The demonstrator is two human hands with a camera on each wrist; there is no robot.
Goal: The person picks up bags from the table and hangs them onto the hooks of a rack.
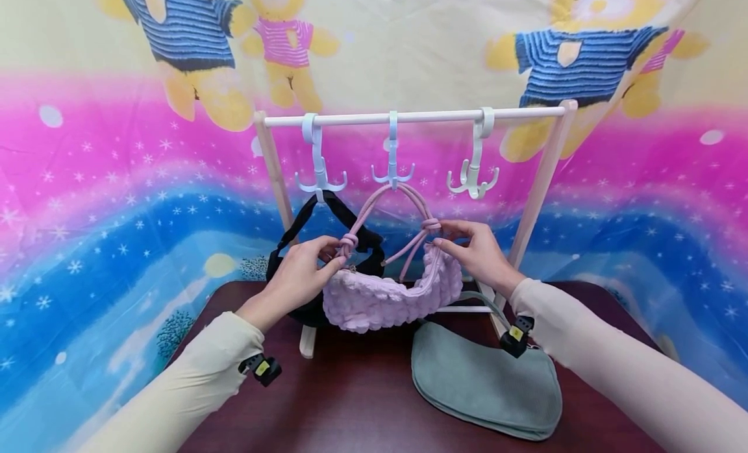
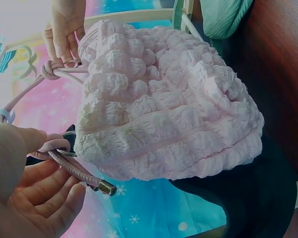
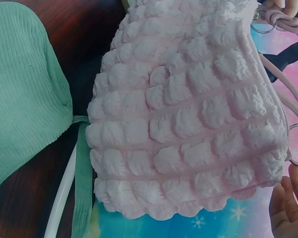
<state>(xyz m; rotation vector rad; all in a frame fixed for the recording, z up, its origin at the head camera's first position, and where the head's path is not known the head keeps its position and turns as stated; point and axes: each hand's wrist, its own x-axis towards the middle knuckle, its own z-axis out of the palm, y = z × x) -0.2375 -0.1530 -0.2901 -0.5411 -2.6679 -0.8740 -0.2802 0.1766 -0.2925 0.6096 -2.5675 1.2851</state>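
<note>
A puffy pink handbag (image 1: 391, 300) hangs in front of the rack, its cord strap (image 1: 365, 209) looping up to the middle hook (image 1: 393, 167). My left hand (image 1: 304, 271) pinches the strap's knotted left end by the metal ring; a cord tip with a gold cap (image 2: 107, 187) dangles there in the left wrist view. At the bag's other end, my right hand (image 1: 479, 255) holds the strap near the right knot (image 1: 430, 225), thumb and fingers at the bag's top corner. Puffy quilted fabric (image 3: 188, 124) fills much of the right wrist view.
Behind the pink bag, a black bag (image 1: 305, 226) hangs from the left hook (image 1: 319, 171). The right hook (image 1: 476, 174) is on the same wooden rack (image 1: 543, 174). A green corduroy bag (image 1: 485, 381) lies on the dark table (image 1: 350, 401), below my right forearm.
</note>
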